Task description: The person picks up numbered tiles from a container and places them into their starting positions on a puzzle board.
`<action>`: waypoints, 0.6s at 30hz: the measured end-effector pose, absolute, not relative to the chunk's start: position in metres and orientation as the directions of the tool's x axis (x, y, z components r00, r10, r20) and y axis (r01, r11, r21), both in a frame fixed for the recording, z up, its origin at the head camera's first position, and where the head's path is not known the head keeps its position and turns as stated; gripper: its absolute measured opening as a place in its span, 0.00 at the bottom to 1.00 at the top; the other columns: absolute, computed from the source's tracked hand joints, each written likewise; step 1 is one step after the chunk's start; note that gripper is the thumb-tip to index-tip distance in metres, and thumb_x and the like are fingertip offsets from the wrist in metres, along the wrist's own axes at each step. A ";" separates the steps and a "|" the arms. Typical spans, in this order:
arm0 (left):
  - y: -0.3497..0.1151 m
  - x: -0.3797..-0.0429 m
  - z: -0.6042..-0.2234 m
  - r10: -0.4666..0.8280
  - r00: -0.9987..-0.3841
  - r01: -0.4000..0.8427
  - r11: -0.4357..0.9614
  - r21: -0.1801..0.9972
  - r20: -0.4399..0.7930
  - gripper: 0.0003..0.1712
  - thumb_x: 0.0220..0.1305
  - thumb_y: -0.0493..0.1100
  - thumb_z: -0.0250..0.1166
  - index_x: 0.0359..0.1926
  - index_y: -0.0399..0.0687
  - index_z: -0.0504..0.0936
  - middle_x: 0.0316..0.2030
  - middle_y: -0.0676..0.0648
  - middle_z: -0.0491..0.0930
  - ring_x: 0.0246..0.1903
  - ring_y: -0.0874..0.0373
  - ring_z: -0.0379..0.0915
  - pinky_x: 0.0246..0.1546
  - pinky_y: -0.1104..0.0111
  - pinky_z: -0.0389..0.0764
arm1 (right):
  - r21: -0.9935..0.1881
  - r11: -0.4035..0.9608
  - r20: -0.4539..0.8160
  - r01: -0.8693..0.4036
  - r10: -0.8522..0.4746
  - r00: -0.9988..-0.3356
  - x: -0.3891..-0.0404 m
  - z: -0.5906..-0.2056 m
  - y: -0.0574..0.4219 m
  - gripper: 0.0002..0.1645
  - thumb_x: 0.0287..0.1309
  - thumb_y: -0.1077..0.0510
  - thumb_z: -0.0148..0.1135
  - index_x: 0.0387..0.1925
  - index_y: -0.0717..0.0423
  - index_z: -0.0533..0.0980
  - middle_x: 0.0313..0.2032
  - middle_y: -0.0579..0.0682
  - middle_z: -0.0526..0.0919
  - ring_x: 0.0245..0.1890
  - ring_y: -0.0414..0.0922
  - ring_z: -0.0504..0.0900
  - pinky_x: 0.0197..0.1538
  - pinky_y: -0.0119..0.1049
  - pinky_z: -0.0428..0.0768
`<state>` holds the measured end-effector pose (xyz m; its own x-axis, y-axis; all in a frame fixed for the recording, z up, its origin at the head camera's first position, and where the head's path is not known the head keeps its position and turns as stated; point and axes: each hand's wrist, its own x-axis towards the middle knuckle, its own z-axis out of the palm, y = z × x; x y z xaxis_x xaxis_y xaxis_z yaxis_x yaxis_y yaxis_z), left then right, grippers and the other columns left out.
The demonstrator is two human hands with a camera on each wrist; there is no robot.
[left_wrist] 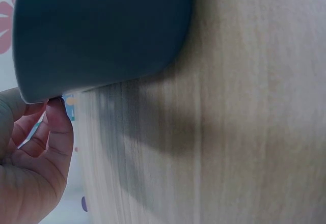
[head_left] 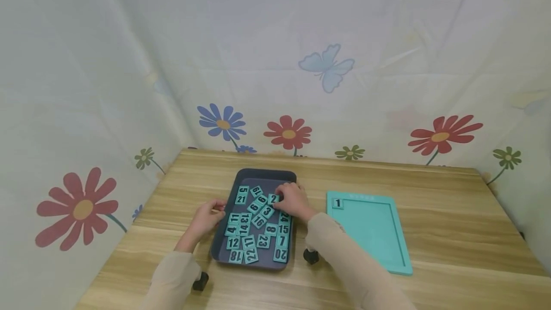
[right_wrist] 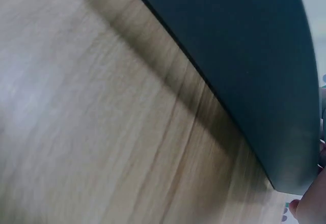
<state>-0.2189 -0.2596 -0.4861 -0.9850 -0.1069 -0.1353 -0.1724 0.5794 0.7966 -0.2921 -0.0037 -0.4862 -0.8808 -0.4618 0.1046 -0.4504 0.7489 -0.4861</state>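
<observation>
A dark grey tray (head_left: pixel 262 174) holds several turquoise number tiles, scattered at various angles. My left hand (head_left: pixel 207 216) grips the tray's left rim, thumb and fingers pinching the edge in the left wrist view. Over the tray's upper right part, my right hand (head_left: pixel 294 201) pinches the number 2 tile (head_left: pixel 273 198) between thumb and fingers. Just below it lies the number 3 tile (head_left: pixel 267 211). To the right is a turquoise frame board (head_left: pixel 370 233) with the number 1 tile (head_left: pixel 337 203) in its upper left corner. The tray wall hides most of the right hand in the right wrist view.
Tray and board rest on a wooden table (head_left: pixel 456 224). Behind it and to the left hangs a pale cloth (head_left: pixel 258 37) printed with flowers and a butterfly. A dark wrist device (head_left: pixel 311 256) sits beneath the right forearm, between tray and board.
</observation>
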 end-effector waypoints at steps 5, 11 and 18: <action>-0.259 -0.218 -0.487 -0.109 -0.985 -0.173 0.582 0.795 -0.135 0.18 0.59 0.34 0.53 0.52 0.38 0.71 0.43 0.40 0.73 0.36 0.54 0.73 0.31 0.68 0.77 | -0.578 0.682 0.137 -0.448 -0.460 -0.877 -0.288 -0.477 0.005 0.17 0.43 0.51 0.65 0.37 0.53 0.76 0.36 0.47 0.78 0.40 0.45 0.71 0.56 0.49 0.61; -0.259 -0.218 -0.488 -0.103 -0.986 -0.166 0.585 0.794 -0.130 0.19 0.58 0.34 0.53 0.52 0.38 0.71 0.43 0.39 0.73 0.36 0.54 0.73 0.31 0.68 0.77 | -0.627 0.620 0.192 -0.471 -0.464 -0.865 -0.284 -0.465 0.021 0.17 0.43 0.51 0.66 0.37 0.53 0.77 0.36 0.47 0.79 0.39 0.44 0.73 0.49 0.41 0.69; -0.260 -0.220 -0.488 -0.090 -0.989 -0.151 0.583 0.798 -0.121 0.19 0.58 0.33 0.53 0.52 0.38 0.70 0.43 0.38 0.73 0.36 0.54 0.74 0.31 0.68 0.77 | -0.700 0.601 0.155 -0.385 -0.399 -0.904 -0.279 -0.450 0.048 0.19 0.42 0.52 0.67 0.39 0.53 0.77 0.39 0.48 0.79 0.43 0.48 0.75 0.46 0.42 0.74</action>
<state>-0.2195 -0.2599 -0.4883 -0.9885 -0.0902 -0.1212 -0.1510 0.5831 0.7983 -0.2791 0.0479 -0.4504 -0.9037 -0.3991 0.1548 -0.3854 0.6013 -0.7000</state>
